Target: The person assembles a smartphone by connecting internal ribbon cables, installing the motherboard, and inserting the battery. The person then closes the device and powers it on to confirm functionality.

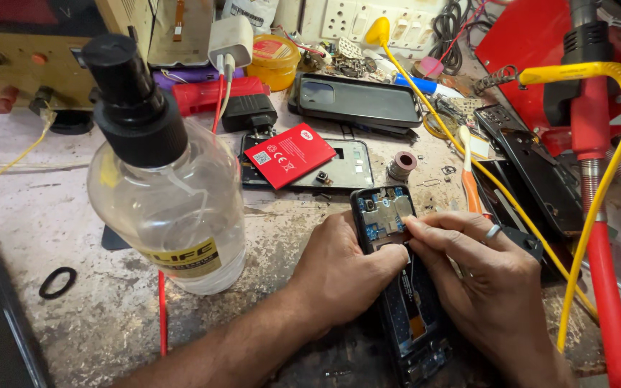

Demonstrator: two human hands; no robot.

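A: where's the opened phone (397, 273) sat?

B: flat on the bench (59, 215), back off. It's steadied by the left hand (343, 276), fingers curled against its edge. Something tiny is pinched by the right hand (479, 280) fingertips over the board.

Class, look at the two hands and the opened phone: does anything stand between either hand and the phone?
Nothing visible does. The left hand rests on the opened phone, thumb across its edge, and the right hand has its fingertips on the phone's upper circuit board.

The opened phone (397, 266) lies between both hands, right of the spray bottle (163, 187).
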